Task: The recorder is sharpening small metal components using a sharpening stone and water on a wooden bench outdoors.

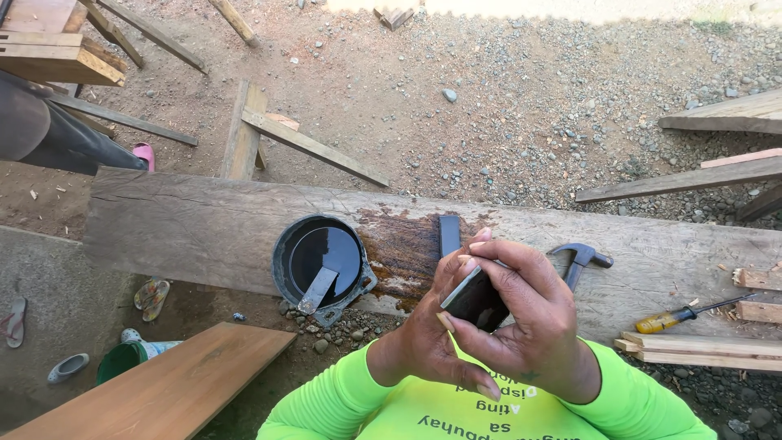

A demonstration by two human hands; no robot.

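Both hands, left (423, 334) and right (529, 314), closed around dark blade (475, 299); hammer (580, 261) just beyond, bowl (322, 259) leftward.

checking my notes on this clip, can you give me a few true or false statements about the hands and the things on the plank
1. Both hands hold a dark flat object. True; left hand, right hand.
2. The black tub lies on the gravel. False: it sits on the plank.
3. A hammer lies on the plank. True.
4. The screwdriver has a blue handle. False: it is yellow.
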